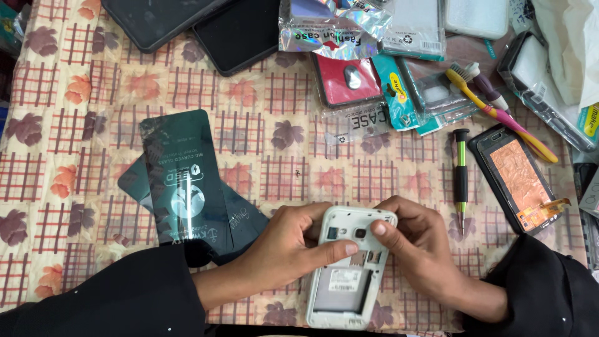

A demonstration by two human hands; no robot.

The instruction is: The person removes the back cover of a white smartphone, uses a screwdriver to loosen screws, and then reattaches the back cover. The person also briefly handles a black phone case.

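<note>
A white phone (347, 284) lies back-up with its rear cover off, showing the battery bay and camera hole. My left hand (288, 248) grips its left side, thumb stretched across the middle. My right hand (417, 240) holds the upper right corner, thumb pressing near the camera. Both arms wear black sleeves.
Two dark green screen-protector packets (185, 181) lie left of the hands. A green-and-black screwdriver (461, 175) and a phone display panel with copper backing (517, 178) lie to the right. A toothbrush (499, 114), packaged phone cases (349, 81) and dark tablets (240, 31) crowd the far edge of the patterned cloth (62, 125).
</note>
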